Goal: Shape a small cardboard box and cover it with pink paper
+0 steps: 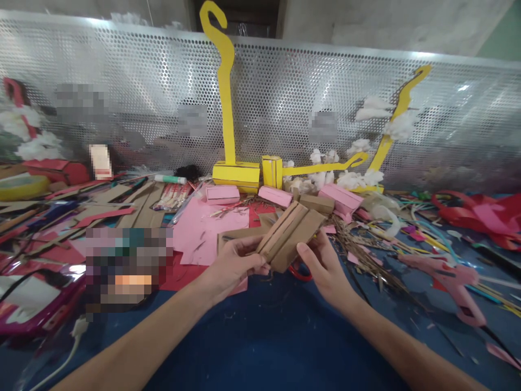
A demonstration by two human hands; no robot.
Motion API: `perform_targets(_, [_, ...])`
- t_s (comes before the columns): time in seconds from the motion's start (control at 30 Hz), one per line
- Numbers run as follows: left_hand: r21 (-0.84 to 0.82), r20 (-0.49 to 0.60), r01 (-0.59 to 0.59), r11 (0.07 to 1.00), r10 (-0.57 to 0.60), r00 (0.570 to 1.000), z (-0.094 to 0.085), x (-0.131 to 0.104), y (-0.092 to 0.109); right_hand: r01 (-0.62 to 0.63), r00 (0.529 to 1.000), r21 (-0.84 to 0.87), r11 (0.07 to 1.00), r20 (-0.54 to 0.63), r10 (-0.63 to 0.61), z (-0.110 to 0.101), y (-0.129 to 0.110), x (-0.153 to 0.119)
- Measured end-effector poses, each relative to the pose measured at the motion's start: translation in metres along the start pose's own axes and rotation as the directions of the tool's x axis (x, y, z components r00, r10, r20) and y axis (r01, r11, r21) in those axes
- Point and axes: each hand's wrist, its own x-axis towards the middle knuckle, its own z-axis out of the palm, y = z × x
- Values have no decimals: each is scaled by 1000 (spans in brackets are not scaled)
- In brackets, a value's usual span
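Observation:
Between my two hands, above the blue table, is a folded piece of brown cardboard (291, 236) with creases along its length. My left hand (244, 258) pinches its lower left end. At its right side, my right hand (321, 260) grips the edge, thumb on the near face and fingers behind. Beneath the cardboard, a red ring-shaped handle (300, 271) partly shows. Pink paper (199, 228) and red paper (179, 277) lie just beyond my left hand. Small pink boxes (222, 194) and a brown cardboard box (316, 204) stand behind the held piece.
Yellow hooked shapes on box bases (236, 175) stand against a perforated metal panel (142, 81). A pink glue gun (451, 277) lies at right, near dry twigs (374, 266) and red ribbon (484, 214). Cardboard strips (142, 203) and a white cable (69, 353) are at left.

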Motion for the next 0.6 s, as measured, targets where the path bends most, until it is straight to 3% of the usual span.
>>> perform_targets(0.3, [-15, 3, 30, 999, -30, 1000, 1, -2, 4, 12, 1000, 27, 1000, -9, -12, 1, 0, 1])
perform_targets(0.6, [-47, 6, 25, 999, -24, 1000, 0, -1, 1, -58, 997, 44, 997, -47, 60, -2, 6, 1])
